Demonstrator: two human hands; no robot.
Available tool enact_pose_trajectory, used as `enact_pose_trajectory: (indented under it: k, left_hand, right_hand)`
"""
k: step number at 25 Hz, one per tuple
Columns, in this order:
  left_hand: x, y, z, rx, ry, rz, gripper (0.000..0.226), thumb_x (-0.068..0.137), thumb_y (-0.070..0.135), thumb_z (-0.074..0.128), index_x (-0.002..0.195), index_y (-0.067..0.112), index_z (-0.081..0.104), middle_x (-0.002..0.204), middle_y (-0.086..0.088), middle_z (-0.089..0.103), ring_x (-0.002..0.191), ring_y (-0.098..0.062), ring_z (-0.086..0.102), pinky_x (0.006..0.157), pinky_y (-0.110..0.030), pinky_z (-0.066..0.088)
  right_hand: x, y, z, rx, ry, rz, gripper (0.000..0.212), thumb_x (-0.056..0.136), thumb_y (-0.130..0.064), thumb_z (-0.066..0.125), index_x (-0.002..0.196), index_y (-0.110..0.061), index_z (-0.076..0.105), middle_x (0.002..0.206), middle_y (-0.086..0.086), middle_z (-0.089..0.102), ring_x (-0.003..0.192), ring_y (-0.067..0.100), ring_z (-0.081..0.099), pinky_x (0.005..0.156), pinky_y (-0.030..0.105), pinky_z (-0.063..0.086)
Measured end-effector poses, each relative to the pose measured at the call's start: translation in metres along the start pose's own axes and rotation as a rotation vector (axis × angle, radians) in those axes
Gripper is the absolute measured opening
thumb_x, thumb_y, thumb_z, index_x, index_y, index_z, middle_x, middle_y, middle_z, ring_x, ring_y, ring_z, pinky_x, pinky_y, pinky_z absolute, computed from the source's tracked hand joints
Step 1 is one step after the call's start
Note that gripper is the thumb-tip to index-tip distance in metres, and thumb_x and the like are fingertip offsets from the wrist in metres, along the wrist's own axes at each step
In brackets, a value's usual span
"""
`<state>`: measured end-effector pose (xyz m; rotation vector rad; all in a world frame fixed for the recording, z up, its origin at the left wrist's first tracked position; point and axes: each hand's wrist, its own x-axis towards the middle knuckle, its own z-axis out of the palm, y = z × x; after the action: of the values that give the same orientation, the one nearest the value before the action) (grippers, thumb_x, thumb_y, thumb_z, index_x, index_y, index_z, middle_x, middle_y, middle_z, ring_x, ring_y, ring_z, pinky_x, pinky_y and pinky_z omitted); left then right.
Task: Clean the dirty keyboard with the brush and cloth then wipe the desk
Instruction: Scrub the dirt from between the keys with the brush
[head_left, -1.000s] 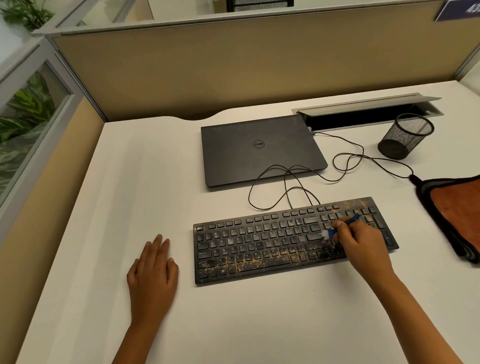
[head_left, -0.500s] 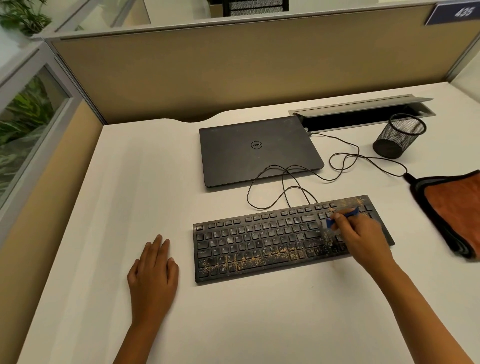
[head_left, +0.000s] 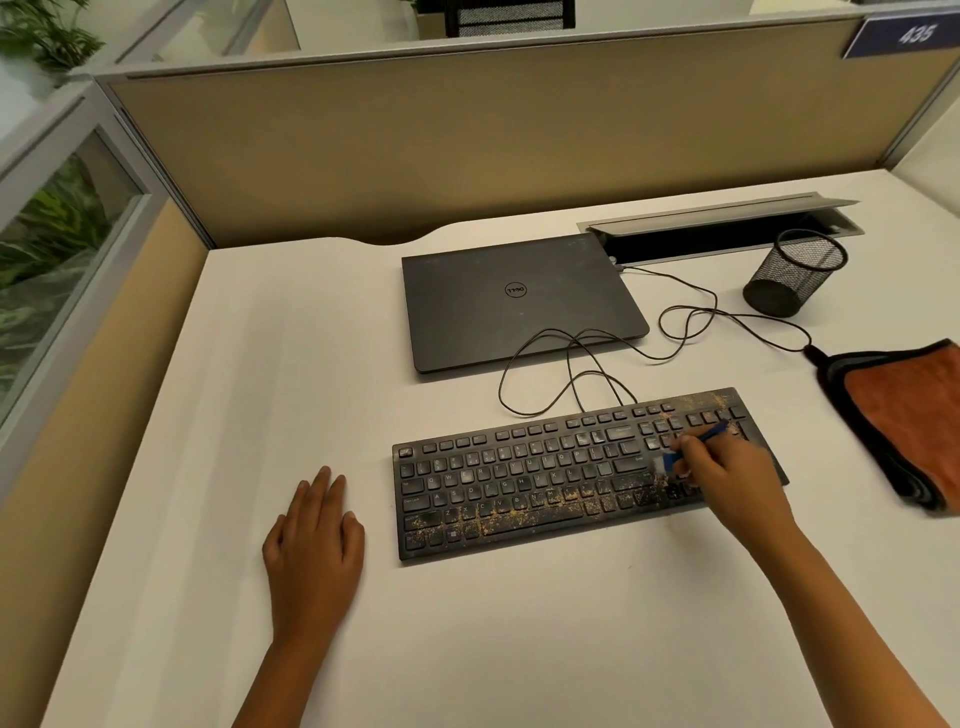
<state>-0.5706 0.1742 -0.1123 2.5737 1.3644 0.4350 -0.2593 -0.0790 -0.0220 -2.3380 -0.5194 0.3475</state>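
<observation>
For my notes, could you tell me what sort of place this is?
Most likely an office cubicle: tan partition walls enclose a white desk bearing a closed laptop, and a numbered sign hangs on the partition.

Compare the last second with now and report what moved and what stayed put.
Only the right hand shifted: still gripping the blue brush, it made small strokes over the right end of the keyboard. The left hand stayed flat on the desk; the cloth and laptop are unmoved.
</observation>
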Motion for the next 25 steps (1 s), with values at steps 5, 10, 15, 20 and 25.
enact_pose_trajectory:
  k: [5, 10, 15, 20, 25]
  left_hand:
    - [0.001, 0.0, 0.001, -0.002, -0.002, 0.005, 0.056, 0.092, 0.034, 0.028, 0.133, 0.012, 0.059, 0.147, -0.007, 0.049, 0.137, -0.027, 0.042, 0.103, -0.051, 0.035]
    - [0.001, -0.002, 0.0, -0.005, -0.002, 0.018, 0.055, 0.093, 0.033, 0.029, 0.132, 0.01, 0.06, 0.146, -0.009, 0.05, 0.136, -0.029, 0.045, 0.102, -0.052, 0.037]
    - [0.001, -0.002, -0.002, -0.014, -0.015, 0.02, 0.053, 0.092, 0.031, 0.031, 0.131, 0.011, 0.06, 0.145, -0.008, 0.051, 0.134, -0.029, 0.046, 0.1, -0.051, 0.039]
    - [0.0, -0.003, -0.004, -0.018, -0.042, 0.034, 0.051, 0.092, 0.029, 0.032, 0.131, 0.012, 0.06, 0.146, -0.007, 0.05, 0.135, -0.027, 0.046, 0.102, -0.047, 0.036]
    - [0.001, -0.007, -0.004, -0.015, -0.069, 0.041, 0.051, 0.091, 0.029, 0.032, 0.132, 0.013, 0.06, 0.147, -0.007, 0.049, 0.136, -0.026, 0.045, 0.102, -0.045, 0.034]
  right_hand:
    - [-0.014, -0.007, 0.0, 0.313, 0.224, 0.027, 0.026, 0.097, -0.021, 0.048, 0.086, -0.01, 0.068, 0.078, 0.008, 0.068, 0.065, 0.011, 0.059, 0.059, 0.019, 0.043]
    - [-0.035, -0.024, 0.026, 0.499, 0.287, -0.038, 0.01, 0.096, -0.026, 0.051, 0.091, -0.028, 0.059, 0.084, 0.005, 0.069, 0.074, 0.015, 0.064, 0.069, 0.022, 0.052]
    - [-0.062, -0.06, 0.068, 0.433, 0.109, -0.181, 0.011, 0.088, -0.013, 0.063, 0.094, -0.021, 0.066, 0.088, 0.003, 0.068, 0.079, 0.014, 0.063, 0.067, 0.016, 0.05]
    - [-0.079, -0.108, 0.116, 0.592, -0.269, -0.055, 0.01, 0.09, -0.017, 0.061, 0.093, -0.013, 0.069, 0.078, 0.011, 0.069, 0.073, 0.021, 0.064, 0.07, 0.037, 0.053]
    - [-0.083, -0.141, 0.151, 0.593, -0.386, -0.01, 0.012, 0.092, -0.011, 0.056, 0.089, -0.005, 0.066, 0.076, 0.011, 0.07, 0.07, 0.019, 0.066, 0.063, 0.027, 0.056]
